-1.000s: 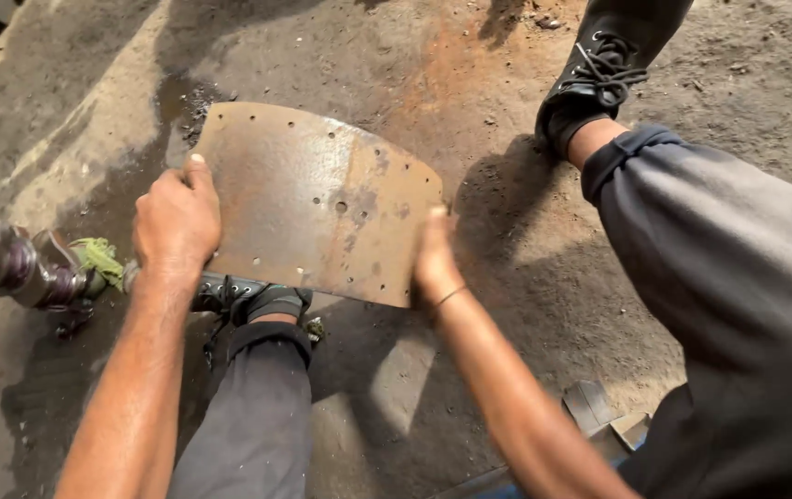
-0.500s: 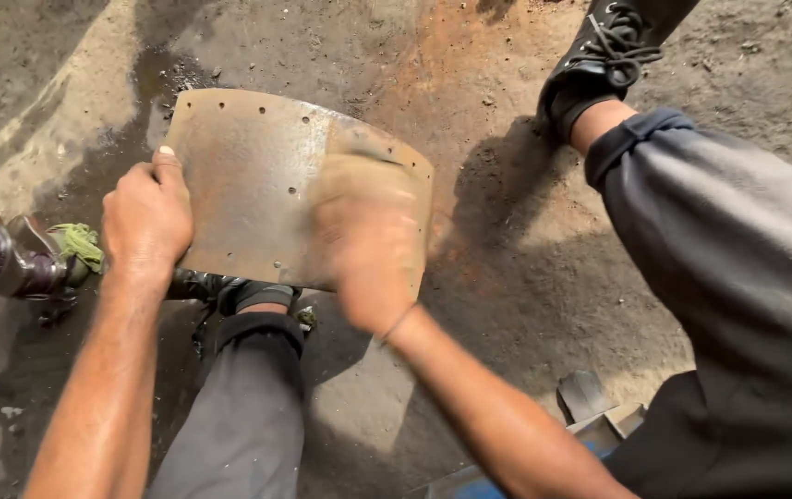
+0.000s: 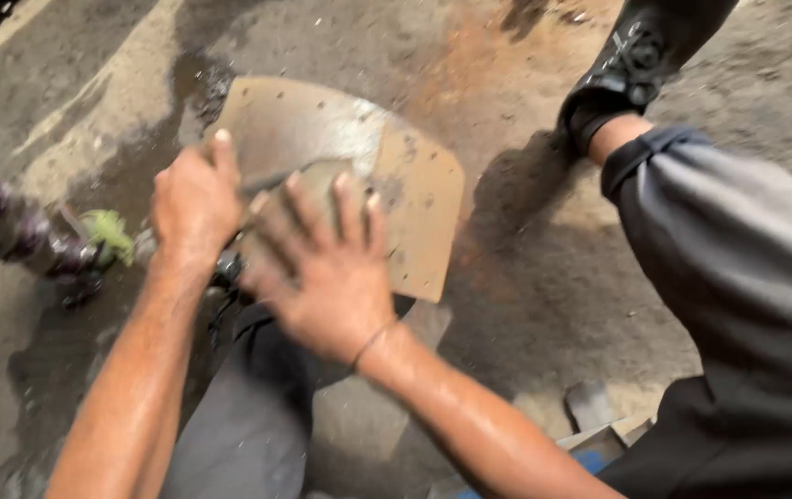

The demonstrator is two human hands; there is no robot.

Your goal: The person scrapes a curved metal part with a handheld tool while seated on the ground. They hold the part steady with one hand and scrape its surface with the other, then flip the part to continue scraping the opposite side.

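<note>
A curved metal plate point(image 3: 405, 199) is propped over the knee above the floor point(image 3: 525, 305). Its left edge is clamped by the left hand point(image 3: 194, 199) for steadiness; the right hand point(image 3: 326, 268) is pressed flat, fingers spread, gripping nothing.

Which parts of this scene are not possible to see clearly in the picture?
- Head view: the right hand is motion-blurred and covers the middle of the curved metal plate; whether it holds anything cannot be told.
- The left hand hides the plate's left edge.
- The boot is cut off by the top edge.
- The purple object at left is blurred and unidentifiable.
</note>
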